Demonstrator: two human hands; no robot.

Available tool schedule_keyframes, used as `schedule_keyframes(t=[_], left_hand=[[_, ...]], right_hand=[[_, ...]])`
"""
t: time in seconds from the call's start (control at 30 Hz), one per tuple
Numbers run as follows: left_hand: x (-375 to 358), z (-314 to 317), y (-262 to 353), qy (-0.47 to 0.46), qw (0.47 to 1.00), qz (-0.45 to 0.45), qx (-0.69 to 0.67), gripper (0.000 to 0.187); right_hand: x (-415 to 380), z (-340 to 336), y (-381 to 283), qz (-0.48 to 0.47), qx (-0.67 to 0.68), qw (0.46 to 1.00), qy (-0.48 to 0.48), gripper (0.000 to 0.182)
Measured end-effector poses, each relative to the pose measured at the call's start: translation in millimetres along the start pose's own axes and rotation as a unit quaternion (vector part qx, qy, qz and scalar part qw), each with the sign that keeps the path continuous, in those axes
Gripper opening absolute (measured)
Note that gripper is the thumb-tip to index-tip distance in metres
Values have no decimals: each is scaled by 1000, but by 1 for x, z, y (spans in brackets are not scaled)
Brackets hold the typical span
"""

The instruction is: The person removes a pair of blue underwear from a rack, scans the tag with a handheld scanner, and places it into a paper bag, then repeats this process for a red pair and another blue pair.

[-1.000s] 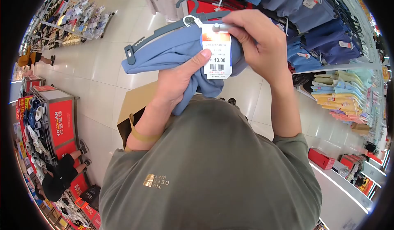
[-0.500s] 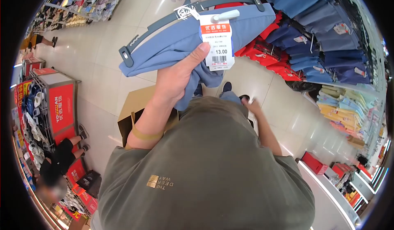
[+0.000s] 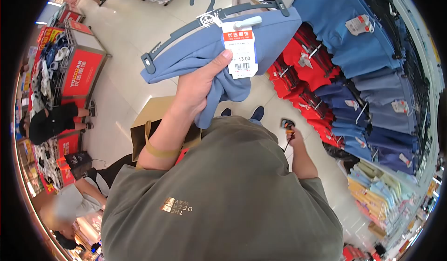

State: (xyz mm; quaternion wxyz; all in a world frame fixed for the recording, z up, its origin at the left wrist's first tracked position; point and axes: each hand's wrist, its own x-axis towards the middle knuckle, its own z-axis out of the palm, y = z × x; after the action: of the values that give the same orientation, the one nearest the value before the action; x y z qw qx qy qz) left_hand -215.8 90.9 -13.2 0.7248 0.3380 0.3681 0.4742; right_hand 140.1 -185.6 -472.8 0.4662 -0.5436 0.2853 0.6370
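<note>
My left hand [image 3: 198,86] grips a folded blue garment [image 3: 205,51] that hangs on a grey plastic hanger [image 3: 186,28], held up in front of me. A white price tag [image 3: 240,51] with a red top band and a white security pin dangles from the hanger, just past my thumb tip. My right hand [image 3: 293,135] is down at my side, mostly hidden behind my shirt. It holds a small black and orange device [image 3: 286,123] with a thin cord trailing from it.
A brown paper bag [image 3: 151,121] hangs from my left forearm. Racks of blue shirts [image 3: 344,33], red shirts [image 3: 302,65] and darker ones line the right side. A red display bin [image 3: 79,70] stands at left, with a crouching person [image 3: 51,121] beside it.
My right hand let go of the price tag and dropped to my side, where it now holds the small device. The view turned right; the garment stays raised in my left hand.
</note>
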Motion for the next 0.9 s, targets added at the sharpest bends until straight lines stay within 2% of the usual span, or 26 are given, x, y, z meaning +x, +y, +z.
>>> schedule_keyframes(t=[0.03, 0.1, 0.13, 0.17, 0.27, 0.3, 0.37, 0.47, 0.5, 0.57, 0.63, 0.67, 0.77, 0.8, 0.9], left_hand=[[2, 5, -4, 16, 1000, 6, -6, 34], [7, 14, -13, 36, 999, 31, -10, 34], [8, 16, -17, 48, 998, 40, -13, 34], [9, 18, -21, 60, 997, 48, -16, 34], [16, 22, -30, 96, 993, 70, -26, 34], [18, 23, -32, 112, 991, 73, -26, 35], [21, 22, -38, 132, 988, 71, -40, 36], [34, 17, -45, 136, 985, 82, -63, 37], [39, 17, -48, 133, 985, 90, -60, 37], [44, 20, -49, 120, 987, 88, -55, 37], [51, 26, -47, 102, 990, 78, -56, 39], [55, 27, -46, 91, 991, 80, -58, 40], [64, 27, -48, 66, 992, 88, -55, 43], [66, 28, -50, 61, 993, 93, -46, 44], [71, 32, -49, 37, 994, 96, -43, 44]], right_hand=[[-2, 10, -35, 4, -30, 999, -35, 25], [-23, 55, -95, -64, -131, 987, -68, 26], [-42, 89, -112, -122, -157, 979, -40, 23], [-66, 124, -116, -180, -181, 967, -14, 21], [-140, 194, -110, -278, -335, 891, -128, 16], [-168, 208, -104, -268, -390, 862, -184, 18], [-215, 227, -81, -309, -419, 814, -258, 25], [-304, 259, -59, -364, -324, 798, -356, 32], [-330, 267, -62, -374, -343, 770, -386, 35], [-362, 277, -63, -404, -364, 737, -400, 44], [-384, 293, -55, -465, -411, 695, -363, 43], [-383, 297, -56, -485, -459, 640, -380, 39], [-376, 306, -40, -478, -451, 650, -381, 35], [-384, 316, -39, -531, -495, 601, -334, 36], [-378, 331, -29, -592, -458, 595, -291, 40]])
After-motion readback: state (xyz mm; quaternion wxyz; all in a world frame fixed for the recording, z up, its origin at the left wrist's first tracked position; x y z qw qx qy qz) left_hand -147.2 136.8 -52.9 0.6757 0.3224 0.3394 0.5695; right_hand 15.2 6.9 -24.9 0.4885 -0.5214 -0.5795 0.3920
